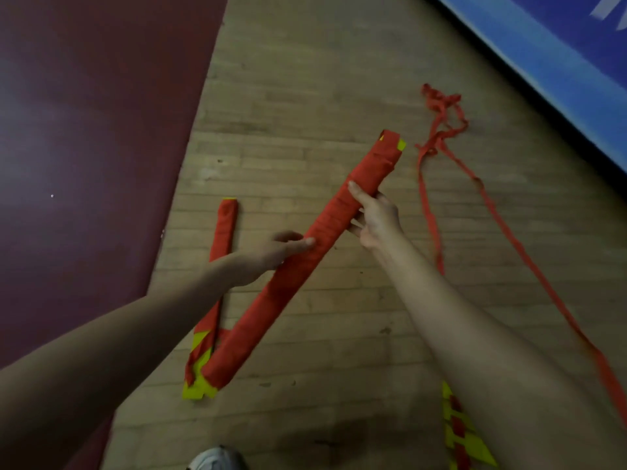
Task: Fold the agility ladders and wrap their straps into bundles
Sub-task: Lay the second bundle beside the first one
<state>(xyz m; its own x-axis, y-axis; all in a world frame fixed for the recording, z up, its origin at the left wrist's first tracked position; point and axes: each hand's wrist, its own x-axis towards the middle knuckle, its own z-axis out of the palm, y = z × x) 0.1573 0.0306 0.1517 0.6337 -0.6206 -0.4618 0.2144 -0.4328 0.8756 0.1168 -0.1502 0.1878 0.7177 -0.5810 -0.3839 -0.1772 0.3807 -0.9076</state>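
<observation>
Two red wrapped bundles are seen over a pale wooden plank floor point(305, 96). The floor is bordered on its left edge by a dark maroon mat point(84, 130) and at its upper right corner by a blue mat point(559, 62).

The held bundle point(278, 293) is raised at a slant, its upper end showing a yellow tip and pointing toward the blue mat. Its lower end sits low beside the maroon mat's edge. It is clasped near its middle by the left grip point(271, 252), with the thumb laid on top and the fingers curled underneath. Higher up it is held by the right grip point(376, 218), with one finger stretched along the top of the wrap and the others tucked beneath.

The second bundle point(226, 225) is laid on the floor just beside the maroon mat and is partly hidden by the left forearm. Whether its lower end touches the held bundle cannot be told.

A loose red strap point(428, 212) is trailed across the floor to the right of the grips and is tangled near the blue mat. A yellow-and-red ladder section point(458, 432) is seen at the floor's near edge, under the right forearm. A pale shoe point(217, 459) is seen further left along that edge.
</observation>
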